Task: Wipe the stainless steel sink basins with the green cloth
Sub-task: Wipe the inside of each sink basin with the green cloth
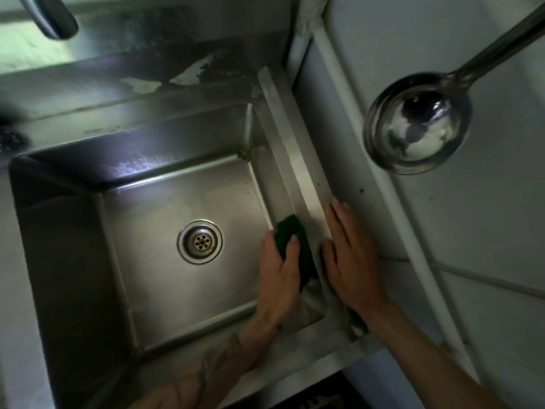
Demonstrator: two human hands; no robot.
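Left hand (277, 276) grips the green cloth (290, 234) and presses it against the right-hand wall of the sink basin (153, 284), just below the rim (308, 184). Thumb and fingers wrap the wad, so only its upper part and a dark strip beside the palm show. Right hand (352, 255) lies flat on the ledge just beside that rim, fingers straight and together, holding nothing, apparently as a brace. The drain (200, 241) sits mid-floor in the basin, well apart from the cloth. A steel ladle (415, 125) shows at the upper right and a faucet (50, 16) spout at the top left.

The cloth looks soft, light and limp, probably damp, and it will likely fold and bunch under pressure rather than keep a shape. It seems best kept wadded under the palm with the fingers spread across it, so it does not skid on the smooth steel. Only 1 basin is in view, and grime shows in its far right corner, so the wiping looks partway done at most.
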